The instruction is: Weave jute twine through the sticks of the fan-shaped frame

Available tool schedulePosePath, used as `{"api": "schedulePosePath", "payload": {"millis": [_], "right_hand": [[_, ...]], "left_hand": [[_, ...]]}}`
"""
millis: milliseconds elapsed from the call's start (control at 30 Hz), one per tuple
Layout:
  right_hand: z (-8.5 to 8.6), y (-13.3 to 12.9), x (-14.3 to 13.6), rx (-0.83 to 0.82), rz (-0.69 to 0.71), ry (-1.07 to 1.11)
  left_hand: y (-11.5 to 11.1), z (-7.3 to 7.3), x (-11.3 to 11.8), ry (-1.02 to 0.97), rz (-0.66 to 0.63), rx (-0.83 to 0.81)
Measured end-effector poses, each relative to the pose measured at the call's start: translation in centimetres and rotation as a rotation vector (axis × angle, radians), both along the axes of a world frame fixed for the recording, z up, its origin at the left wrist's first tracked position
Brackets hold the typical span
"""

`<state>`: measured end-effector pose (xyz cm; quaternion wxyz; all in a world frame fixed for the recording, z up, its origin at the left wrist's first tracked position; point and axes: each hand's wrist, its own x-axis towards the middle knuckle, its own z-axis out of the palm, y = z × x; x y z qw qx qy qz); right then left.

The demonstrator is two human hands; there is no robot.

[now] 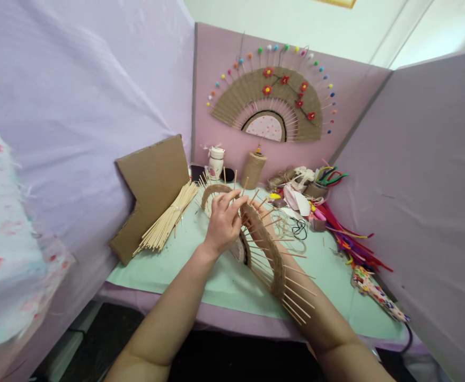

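Left arm [176, 289] and right arm [330, 323], both bare, reach forward.
Left grip [224, 222], back uppermost, bends its fingers [234, 198] rightward; right grip [261, 209], close beside, is mostly hidden.

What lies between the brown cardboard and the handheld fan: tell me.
In the head view, a bundle of thin sticks lies beside the cardboard; then comes green cloth before the handheld fan.

No legible text, no readable labels or brands, no numbers, no signs

Lilac partitions [427, 159] around a mint-green tabletop [228, 297]
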<state>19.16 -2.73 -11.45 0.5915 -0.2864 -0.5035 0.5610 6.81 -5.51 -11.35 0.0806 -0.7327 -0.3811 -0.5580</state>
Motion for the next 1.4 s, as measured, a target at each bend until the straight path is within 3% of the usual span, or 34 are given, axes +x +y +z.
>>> {"api": "schedulePosePath", "payload": {"millis": [133, 267, 367, 533, 700, 867, 967, 1233, 1400], "right_hand": [[-0.1, -0.3, 0.0, -0.003, -0.008, -0.027], [-0.1, -0.3, 0.2, -0.014, 0.006, -0.04], [-0.1, -0.1, 0.3, -0.033, 0.013, -0.05], [-0.1, -0.1, 0.3, -0.042, -0.002, -0.052], [-0.2, -0.1, 0.2, -0.011, -0.021, -0.084], [-0.1, 0.9, 0.4, 0.009, 0.039, -0.165], [0.4, 1.5, 0.6, 0.006, 0.079, -0.215], [3.2, 3.2, 1.8, 0.171, 0.235, -0.579], [6.4, 4.9, 2.3, 0.373, 0.013, -0.763]], "left_hand": [[-0.1, -0.5, 0.3, -0.093, 0.046, 0.046], [0.0, -1.3, 1.0, -0.358, -0.021, 0.045], [0.3, -1.7, 1.4, -0.538, -0.072, -0.061], [0.6, -1.8, 1.3, -0.644, -0.09, -0.222], [1.2, -0.8, 0.5, -0.59, -0.02, -0.212], [2.5, 2.3, -1.4, -0.391, 0.02, -0.218], [3.0, 3.6, -2.2, -0.331, -0.021, -0.268], [3.0, 2.2, -2.1, -0.265, -0.155, -0.228], [3.0, 1.7, -2.1, -0.312, -0.227, -0.236]]}}
